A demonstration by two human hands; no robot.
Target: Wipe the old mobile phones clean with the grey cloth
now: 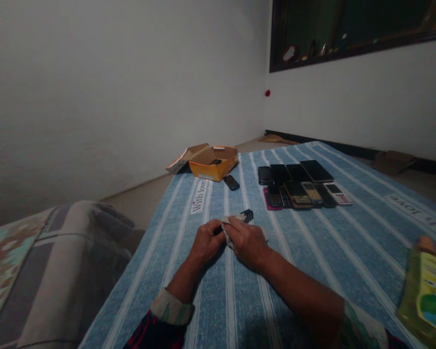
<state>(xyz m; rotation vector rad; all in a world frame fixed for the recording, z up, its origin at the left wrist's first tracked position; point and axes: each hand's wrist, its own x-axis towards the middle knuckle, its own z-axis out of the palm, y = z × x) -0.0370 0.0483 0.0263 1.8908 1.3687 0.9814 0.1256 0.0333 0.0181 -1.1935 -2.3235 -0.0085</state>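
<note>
Both my hands rest together on a blue striped cloth (312, 252). My left hand (205, 244) is closed around a small dark phone (247, 214), whose end sticks out past my fingers. My right hand (247, 242) is closed on a pale rag (229, 222) and presses it against the phone. Most of the phone is hidden under the rag and my fingers.
Several phones (301, 184) lie in two rows on the cloth ahead to the right. An open orange cardboard box (212, 162) sits at the far left corner, one dark phone (231, 182) beside it. A green bottle (423, 295) stands at the right edge. A patterned cushion (54, 271) lies left.
</note>
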